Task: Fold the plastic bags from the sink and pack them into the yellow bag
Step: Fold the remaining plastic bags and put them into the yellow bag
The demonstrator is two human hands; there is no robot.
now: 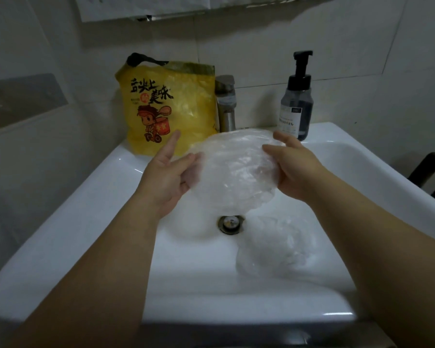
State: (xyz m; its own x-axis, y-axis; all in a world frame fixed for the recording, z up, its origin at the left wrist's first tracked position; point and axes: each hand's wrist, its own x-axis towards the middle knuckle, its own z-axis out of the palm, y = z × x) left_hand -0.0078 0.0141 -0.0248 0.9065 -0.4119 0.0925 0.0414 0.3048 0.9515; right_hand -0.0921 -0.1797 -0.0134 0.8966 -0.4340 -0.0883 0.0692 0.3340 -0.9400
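The clear bag (236,172) is held above the sink (106,187), pinched at its sides by the left hand (170,175), forefinger extended, and the right hand (295,169). Air should be pressed out before folding.

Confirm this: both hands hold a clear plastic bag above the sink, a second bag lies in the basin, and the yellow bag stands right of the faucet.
Wrong side: the head view shows the yellow bag left of the faucet. Otherwise correct: the left hand and right hand hold the clear plastic bag above the sink, the second bag in its basin.
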